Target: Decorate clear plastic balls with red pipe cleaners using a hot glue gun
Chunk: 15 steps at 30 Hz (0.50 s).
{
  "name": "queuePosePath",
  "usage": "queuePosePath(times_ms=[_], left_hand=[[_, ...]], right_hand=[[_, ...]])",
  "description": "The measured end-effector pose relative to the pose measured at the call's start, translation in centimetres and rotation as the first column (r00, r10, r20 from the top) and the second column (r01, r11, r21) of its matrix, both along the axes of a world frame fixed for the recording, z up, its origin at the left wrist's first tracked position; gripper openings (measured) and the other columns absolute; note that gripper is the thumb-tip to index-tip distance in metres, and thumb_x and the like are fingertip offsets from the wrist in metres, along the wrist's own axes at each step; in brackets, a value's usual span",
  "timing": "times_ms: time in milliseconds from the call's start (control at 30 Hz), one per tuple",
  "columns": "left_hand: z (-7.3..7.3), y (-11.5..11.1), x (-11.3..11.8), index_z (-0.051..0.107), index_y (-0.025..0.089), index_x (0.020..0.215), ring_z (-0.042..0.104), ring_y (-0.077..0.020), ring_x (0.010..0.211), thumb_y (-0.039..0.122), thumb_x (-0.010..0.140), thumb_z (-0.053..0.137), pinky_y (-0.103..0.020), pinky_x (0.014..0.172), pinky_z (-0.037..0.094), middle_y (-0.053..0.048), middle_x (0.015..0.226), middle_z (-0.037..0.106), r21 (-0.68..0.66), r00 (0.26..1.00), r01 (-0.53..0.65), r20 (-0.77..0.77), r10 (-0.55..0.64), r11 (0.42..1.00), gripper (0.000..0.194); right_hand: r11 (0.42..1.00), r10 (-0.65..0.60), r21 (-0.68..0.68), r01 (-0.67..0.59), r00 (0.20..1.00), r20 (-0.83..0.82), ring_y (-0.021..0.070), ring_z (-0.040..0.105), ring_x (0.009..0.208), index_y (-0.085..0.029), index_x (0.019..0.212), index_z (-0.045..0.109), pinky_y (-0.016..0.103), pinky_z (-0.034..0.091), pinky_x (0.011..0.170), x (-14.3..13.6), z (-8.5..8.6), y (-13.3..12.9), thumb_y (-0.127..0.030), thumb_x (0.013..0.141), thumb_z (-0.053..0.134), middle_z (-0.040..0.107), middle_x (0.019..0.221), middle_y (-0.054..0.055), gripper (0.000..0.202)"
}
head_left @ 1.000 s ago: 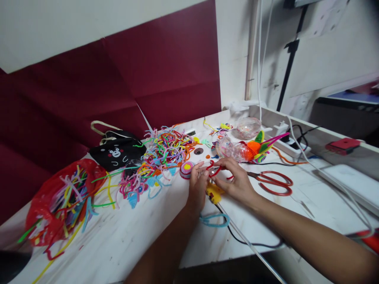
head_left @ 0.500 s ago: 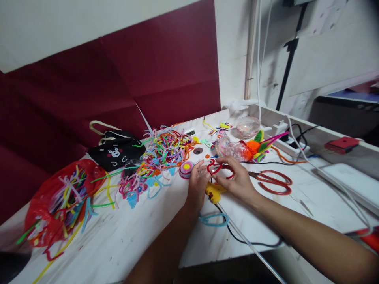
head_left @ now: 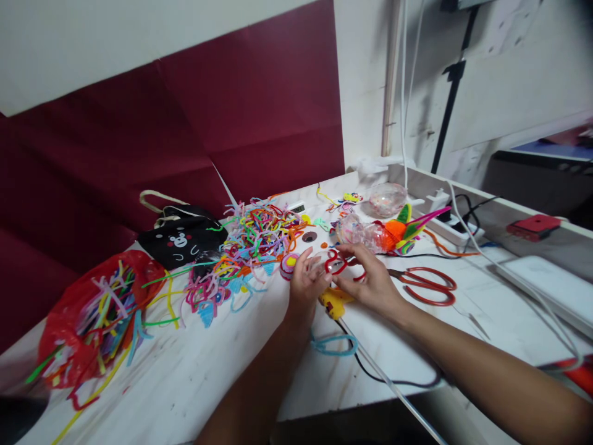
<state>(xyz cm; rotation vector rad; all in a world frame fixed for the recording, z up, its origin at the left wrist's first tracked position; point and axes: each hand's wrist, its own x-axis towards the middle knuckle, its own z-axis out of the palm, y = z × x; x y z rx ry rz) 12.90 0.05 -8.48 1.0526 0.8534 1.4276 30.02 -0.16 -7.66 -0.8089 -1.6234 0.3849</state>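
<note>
My left hand (head_left: 308, 284) has its fingers curled round a clear, rounded plastic piece (head_left: 317, 266). From the other side, my right hand (head_left: 373, 278) pinches a red pipe cleaner (head_left: 340, 267), bent into a curve against the clear piece. Just under both hands lies a yellow glue gun (head_left: 336, 304), a long clear glue stick (head_left: 384, 377) running from its back end. A bent blue pipe cleaner (head_left: 334, 346) rests near it. Beside my right wrist are red-handled scissors (head_left: 428, 285), their blades partly hidden behind the hand. A pink and yellow coil (head_left: 290, 266) sits by my left fingers.
A heap of cut pipe cleaners (head_left: 259, 232) spreads across the table's left half, before a black bag (head_left: 180, 235). Further left is a red plastic bag (head_left: 111, 315) of pipe cleaners. A clear bottle with orange decoration (head_left: 393, 235), a power strip (head_left: 456, 232) and cables occupy the right.
My left hand has shifted slightly left and its fingers have loosened, so more of the clear plastic piece shows. The right hand keeps its pinch on the red pipe cleaner.
</note>
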Motion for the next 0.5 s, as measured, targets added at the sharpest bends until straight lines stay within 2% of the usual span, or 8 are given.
queuePosePath(times_ms=[100,267,400,500], left_hand=[[0.3,-0.2,0.0,0.058,0.025,0.138,0.071,-0.0236,0.106,0.028,0.065,0.096,-0.036,0.091,0.058,-0.012,0.135,0.062,-0.031,0.999,0.025,0.042,-0.023,0.999,0.082],[1.1,-0.5,-0.3,0.060,0.025,0.136,0.072,-0.0187,0.096,0.025,0.061,0.097,-0.031,0.085,0.059,-0.013,0.140,0.063,-0.060,0.998,0.047,0.046,-0.044,0.997,0.083],[1.7,-0.5,-0.6,0.059,0.026,0.138,0.072,-0.0166,0.092,0.022,0.059,0.098,-0.028,0.081,0.059,-0.013,0.141,0.064,-0.059,0.997,0.070,0.039,-0.068,0.996,0.088],[2.1,-0.6,-0.8,0.060,0.029,0.140,0.072,-0.0141,0.085,0.020,0.059,0.098,-0.028,0.078,0.059,-0.013,0.143,0.064,-0.034,0.993,0.116,0.010,-0.116,0.993,0.090]], right_hand=[[1.000,0.002,0.012,-0.002,0.999,0.042,0.0268,0.070,0.104,-0.029,0.131,0.062,0.045,0.062,0.090,0.2,0.1,0.0,-0.024,0.086,0.076,0.068,0.118,0.008,0.047],[0.997,0.007,-0.075,-0.003,0.999,0.051,0.0275,0.070,0.105,-0.029,0.133,0.062,0.046,0.061,0.092,0.4,0.0,0.2,-0.029,0.083,0.080,0.068,0.121,0.009,0.053],[0.989,0.076,-0.131,-0.070,0.996,0.046,0.0292,0.070,0.112,-0.027,0.131,0.065,0.048,0.060,0.098,0.6,0.1,0.4,-0.030,0.081,0.080,0.070,0.121,0.009,0.053],[0.968,0.137,-0.214,-0.129,0.990,0.020,0.0315,0.069,0.123,-0.026,0.137,0.063,0.051,0.056,0.107,0.8,0.1,0.4,-0.032,0.079,0.080,0.070,0.133,0.011,0.061]])
